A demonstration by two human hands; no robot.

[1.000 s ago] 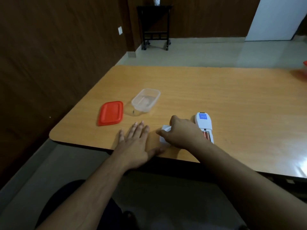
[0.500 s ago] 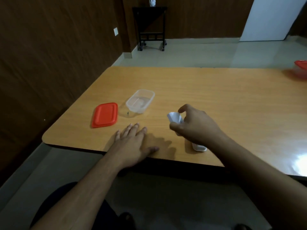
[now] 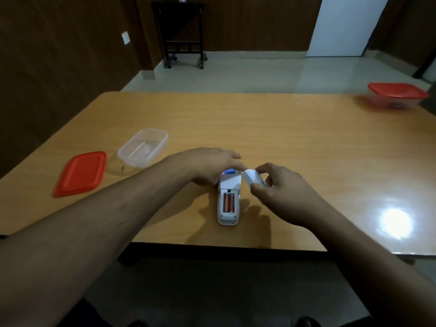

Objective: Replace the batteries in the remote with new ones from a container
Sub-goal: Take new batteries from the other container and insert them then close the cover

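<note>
White plastic remote (image 3: 228,202) lies back-up on the wooden bench (image 3: 283,138), long axis near-to-far, two copper batteries (image 3: 228,202) exposed; left hand (image 3: 212,167) presses flat on its far end, right hand (image 3: 278,190) pinches the white battery cover (image 3: 253,178).

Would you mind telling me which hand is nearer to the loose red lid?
Left. The left hand rests on the remote's far end, right of the red lid; the right hand is farther right.
</note>
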